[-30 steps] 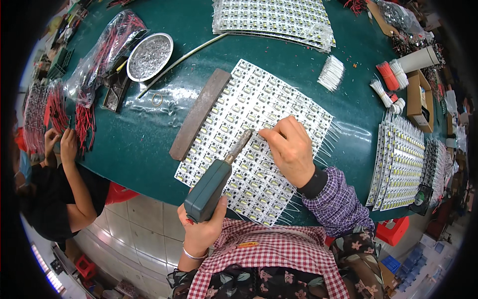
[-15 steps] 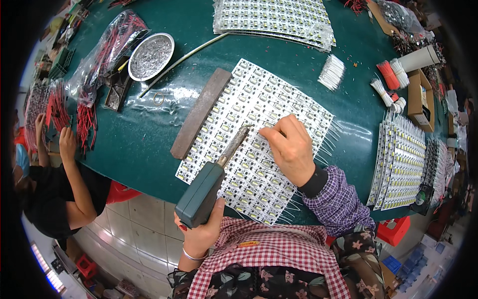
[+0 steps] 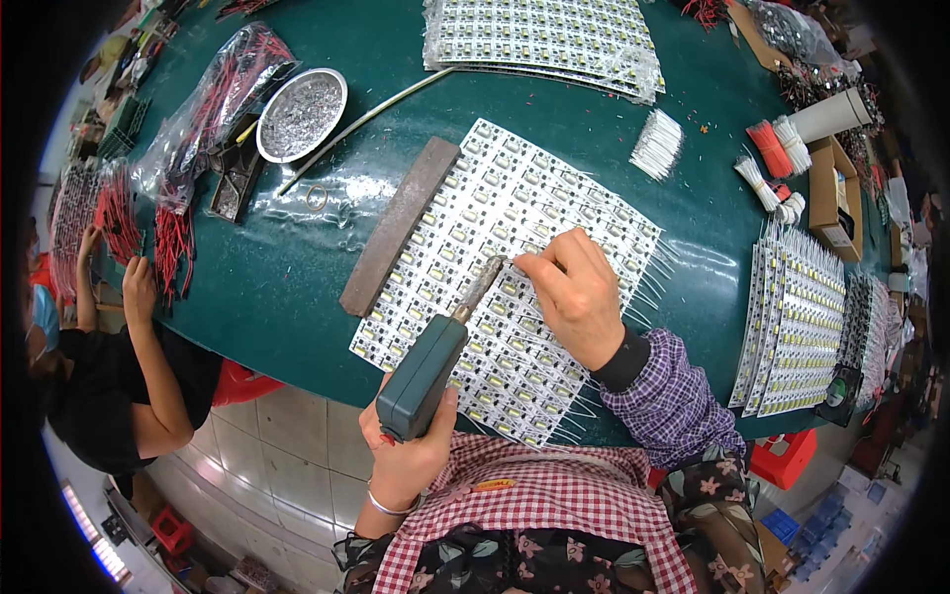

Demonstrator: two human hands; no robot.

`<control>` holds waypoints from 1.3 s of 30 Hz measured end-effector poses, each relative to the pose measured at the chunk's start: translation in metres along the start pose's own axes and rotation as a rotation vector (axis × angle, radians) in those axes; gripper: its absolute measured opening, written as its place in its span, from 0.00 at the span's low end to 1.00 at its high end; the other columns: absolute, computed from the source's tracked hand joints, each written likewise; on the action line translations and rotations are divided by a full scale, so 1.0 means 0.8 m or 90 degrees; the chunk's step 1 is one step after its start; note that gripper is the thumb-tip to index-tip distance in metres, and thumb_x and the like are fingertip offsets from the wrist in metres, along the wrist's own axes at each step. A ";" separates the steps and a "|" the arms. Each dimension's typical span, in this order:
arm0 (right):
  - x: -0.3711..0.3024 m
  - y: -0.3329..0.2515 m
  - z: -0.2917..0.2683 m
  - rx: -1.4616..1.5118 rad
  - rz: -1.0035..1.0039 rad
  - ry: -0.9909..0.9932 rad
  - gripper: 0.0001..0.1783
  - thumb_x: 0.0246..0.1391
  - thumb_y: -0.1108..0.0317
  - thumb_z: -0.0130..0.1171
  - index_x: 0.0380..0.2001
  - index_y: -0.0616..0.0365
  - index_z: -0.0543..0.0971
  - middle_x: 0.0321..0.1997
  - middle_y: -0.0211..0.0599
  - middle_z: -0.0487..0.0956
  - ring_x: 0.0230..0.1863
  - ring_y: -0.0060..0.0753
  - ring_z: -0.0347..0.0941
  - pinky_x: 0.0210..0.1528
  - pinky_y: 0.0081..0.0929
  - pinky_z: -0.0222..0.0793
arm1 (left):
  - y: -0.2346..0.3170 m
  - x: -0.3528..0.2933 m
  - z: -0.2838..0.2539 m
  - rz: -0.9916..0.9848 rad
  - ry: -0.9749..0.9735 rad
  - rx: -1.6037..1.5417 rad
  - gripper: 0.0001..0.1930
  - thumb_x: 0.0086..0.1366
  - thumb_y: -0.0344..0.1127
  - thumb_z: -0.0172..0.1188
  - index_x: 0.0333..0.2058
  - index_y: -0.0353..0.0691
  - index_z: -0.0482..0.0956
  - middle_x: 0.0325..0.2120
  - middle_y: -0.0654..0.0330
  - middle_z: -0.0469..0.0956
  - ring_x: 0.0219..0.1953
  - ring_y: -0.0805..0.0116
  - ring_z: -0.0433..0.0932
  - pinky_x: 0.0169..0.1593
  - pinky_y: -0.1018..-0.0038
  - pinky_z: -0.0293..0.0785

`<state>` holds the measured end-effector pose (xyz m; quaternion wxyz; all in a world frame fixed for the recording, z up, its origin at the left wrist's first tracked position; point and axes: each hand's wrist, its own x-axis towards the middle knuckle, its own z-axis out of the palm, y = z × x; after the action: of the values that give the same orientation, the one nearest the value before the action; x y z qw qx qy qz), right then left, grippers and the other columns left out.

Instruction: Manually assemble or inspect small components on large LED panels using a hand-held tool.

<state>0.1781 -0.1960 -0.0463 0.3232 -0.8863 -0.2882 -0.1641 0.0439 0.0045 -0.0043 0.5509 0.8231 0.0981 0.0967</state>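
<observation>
A green soldering gun (image 3: 424, 376) is gripped by its body in my left hand (image 3: 416, 460). Its metal tip reaches up to the middle of a white LED circuit board panel (image 3: 475, 178), right beside my right fingertips. My right hand (image 3: 574, 297) is pinched closed over the panel; whatever sits between thumb and finger is too small to make out. Thin white wires (image 3: 648, 287) stick out along the panel's right edge, and some lie across its boards. A brown metal bar (image 3: 401, 228) rests along the panel's left edge.
A bowl of silvery scraps (image 3: 302, 114) and a thin rod (image 3: 366, 127) lie at upper left. Stacked LED panels stand at the back (image 3: 544, 40) and the right (image 3: 792, 327). A white wire bundle (image 3: 657, 145) lies nearby. Another person's hand (image 3: 139, 287) works at left.
My left hand has shifted right and slightly up with the soldering gun, bringing its tip closer to my right fingertips. My right hand has barely moved.
</observation>
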 end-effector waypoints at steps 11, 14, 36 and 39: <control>0.000 -0.001 -0.001 0.000 -0.002 0.003 0.11 0.44 0.80 0.61 0.34 0.58 0.81 0.29 0.33 0.67 0.33 0.36 0.68 0.35 0.33 0.63 | -0.005 -0.019 -0.006 -0.137 0.043 -0.025 0.11 0.55 0.25 0.72 0.37 0.29 0.84 0.28 0.55 0.85 0.25 0.69 0.82 0.30 0.75 0.77; 0.000 0.000 0.000 0.003 0.003 0.000 0.11 0.44 0.80 0.61 0.34 0.58 0.81 0.29 0.33 0.68 0.34 0.36 0.68 0.35 0.33 0.63 | -0.003 -0.016 -0.005 -0.140 0.050 -0.050 0.12 0.55 0.26 0.72 0.38 0.29 0.84 0.28 0.54 0.85 0.25 0.70 0.82 0.31 0.75 0.77; -0.003 -0.016 -0.001 -0.030 -0.044 -0.001 0.13 0.43 0.78 0.61 0.36 0.62 0.80 0.29 0.35 0.68 0.36 0.39 0.68 0.41 0.36 0.64 | -0.011 -0.021 -0.009 -0.044 0.044 -0.006 0.11 0.54 0.24 0.73 0.37 0.30 0.84 0.32 0.55 0.85 0.28 0.70 0.83 0.34 0.75 0.78; -0.003 -0.015 0.001 -0.035 -0.048 -0.005 0.12 0.44 0.77 0.61 0.36 0.62 0.79 0.29 0.35 0.68 0.35 0.38 0.68 0.41 0.35 0.64 | -0.018 -0.023 -0.007 0.005 0.050 0.029 0.11 0.54 0.23 0.73 0.37 0.30 0.83 0.33 0.56 0.84 0.29 0.70 0.82 0.34 0.75 0.77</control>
<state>0.1688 -0.1891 -0.0427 0.2909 -0.8841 -0.3180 -0.1809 0.0241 0.0098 -0.0168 0.5273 0.8314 0.1188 0.1291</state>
